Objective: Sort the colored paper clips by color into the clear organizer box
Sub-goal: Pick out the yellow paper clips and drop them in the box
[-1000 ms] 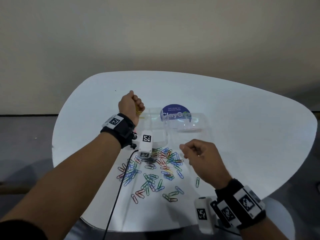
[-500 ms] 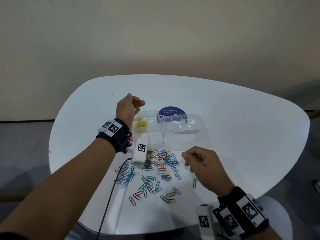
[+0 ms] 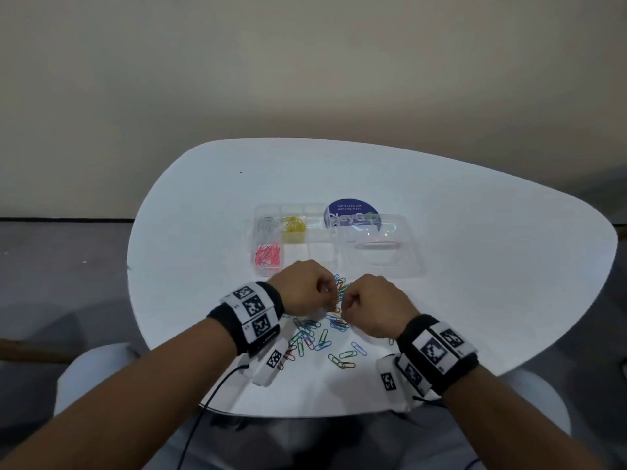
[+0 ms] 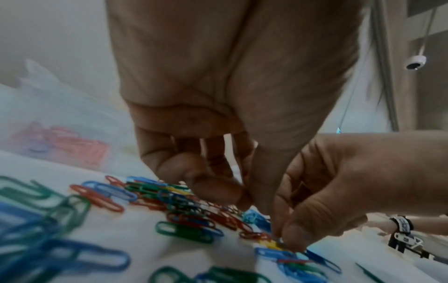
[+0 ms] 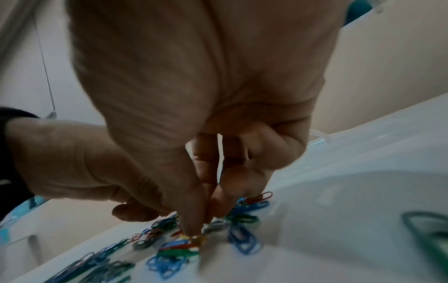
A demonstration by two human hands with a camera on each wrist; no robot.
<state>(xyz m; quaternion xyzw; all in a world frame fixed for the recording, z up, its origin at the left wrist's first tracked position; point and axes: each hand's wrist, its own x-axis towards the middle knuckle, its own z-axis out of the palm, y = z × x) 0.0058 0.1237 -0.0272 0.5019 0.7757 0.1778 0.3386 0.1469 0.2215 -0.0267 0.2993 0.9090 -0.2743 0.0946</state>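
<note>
both hands (image 3: 339, 300) mid-table on the clip pile (image 3: 319, 337), organizer box (image 3: 271, 212) just beyond

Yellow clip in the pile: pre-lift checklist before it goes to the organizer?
1. Right hand fingertips on yellow clip: ok.
2. Firm pinch: cannot tell.
3. Clip free of neighbouring clips: not ok, they overlap.
4. Left hand out of the way: not ok, beside the right over the pile.
5. Yellow compartment of organizer box open: ok.
</note>
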